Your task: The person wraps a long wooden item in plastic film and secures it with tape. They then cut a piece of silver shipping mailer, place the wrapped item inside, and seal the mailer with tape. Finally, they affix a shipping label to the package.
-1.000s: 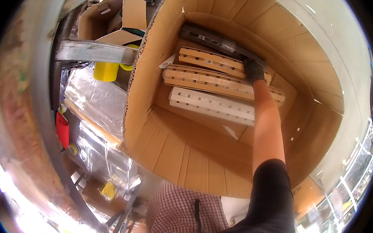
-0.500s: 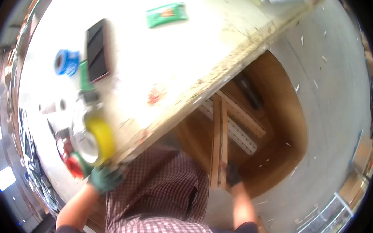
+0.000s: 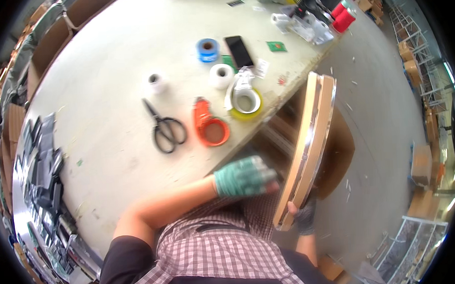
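My right hand [image 3: 304,216], in a dark grey glove with bare fingertips, grips the lower end of a pair of long tan strips [image 3: 310,143]. The strips lie side by side, with shiny edges, and stand tilted up past the table's edge. My left hand [image 3: 247,177], in a green glove with pale fingertips, is just left of the strips, apart from them. Its fingers are blurred but look loosely stretched out, with nothing in them. Behind the strips is an open brown cardboard box [image 3: 341,151], with more strips [image 3: 281,134] partly hidden inside.
On the white table [image 3: 101,97] lie black scissors [image 3: 168,134], an orange tape dispenser [image 3: 208,126], a yellow tape roll [image 3: 246,104], white rolls [image 3: 221,76], a blue roll [image 3: 208,50] and a phone [image 3: 239,52]. Grey pieces [image 3: 41,172] are heaped at left; red spools [image 3: 343,17] stand far right.
My right hand has lifted the pair of strips up out of the box. My left hand has left the table edge by the tape and moved right, toward the strips. The view has shifted.
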A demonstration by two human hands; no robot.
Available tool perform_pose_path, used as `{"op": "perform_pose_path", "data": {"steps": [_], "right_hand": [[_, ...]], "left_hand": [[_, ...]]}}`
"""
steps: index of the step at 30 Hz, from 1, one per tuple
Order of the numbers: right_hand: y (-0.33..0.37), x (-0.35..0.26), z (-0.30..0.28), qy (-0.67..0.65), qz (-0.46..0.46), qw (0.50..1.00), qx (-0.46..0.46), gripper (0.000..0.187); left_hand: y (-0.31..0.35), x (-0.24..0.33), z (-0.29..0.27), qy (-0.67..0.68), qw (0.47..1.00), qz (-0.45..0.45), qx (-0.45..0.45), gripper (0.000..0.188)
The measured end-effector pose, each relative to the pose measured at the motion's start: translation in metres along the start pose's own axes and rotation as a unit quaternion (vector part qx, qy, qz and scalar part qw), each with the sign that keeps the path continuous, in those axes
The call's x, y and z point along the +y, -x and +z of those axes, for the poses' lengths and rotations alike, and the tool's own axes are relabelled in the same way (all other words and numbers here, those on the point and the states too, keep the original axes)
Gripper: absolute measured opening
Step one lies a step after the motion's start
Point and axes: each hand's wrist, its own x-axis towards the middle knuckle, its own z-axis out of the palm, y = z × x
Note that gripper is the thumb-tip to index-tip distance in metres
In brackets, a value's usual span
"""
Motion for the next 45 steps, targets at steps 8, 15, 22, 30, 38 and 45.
{"op": "perform_pose_path", "data": {"steps": [8, 15, 22, 30, 38, 45], "right_hand": [[0.005, -0.135, 0.198, 0.136, -0.143, 0.937, -0.289, 0.072], [-0.021, -0.089, 0.292, 0.219, -0.327, 0.859, -0.327, 0.047], [-0.21, -0.109, 0.221, 0.501, -0.084, 0.861, 0.003, 0.062], [-0.251, -0.081, 0.215, 0.481, -0.133, 0.867, 0.002, 0.069], [-0.008, -0.123, 0.128, 0.032, -0.202, 0.931, -0.303, 0.065], [0.128, -0.073, 0.126, -0.002, -0.117, 0.969, -0.216, 0.057]], "left_hand": [[0.096, 0.083, -0.203, -0.209, 0.952, -0.124, -0.186, 0.041], [0.195, 0.07, -0.203, -0.172, 0.866, -0.325, -0.339, 0.083], [0.162, 0.052, -0.171, -0.117, 0.86, -0.356, -0.345, 0.078], [0.121, 0.018, -0.125, -0.051, 0.876, -0.312, -0.364, 0.077], [0.098, 0.004, -0.127, 0.449, 0.713, -0.538, 0.002, 0.084], [0.011, 0.02, -0.146, 0.614, 0.413, -0.615, -0.273, 0.035]]}}
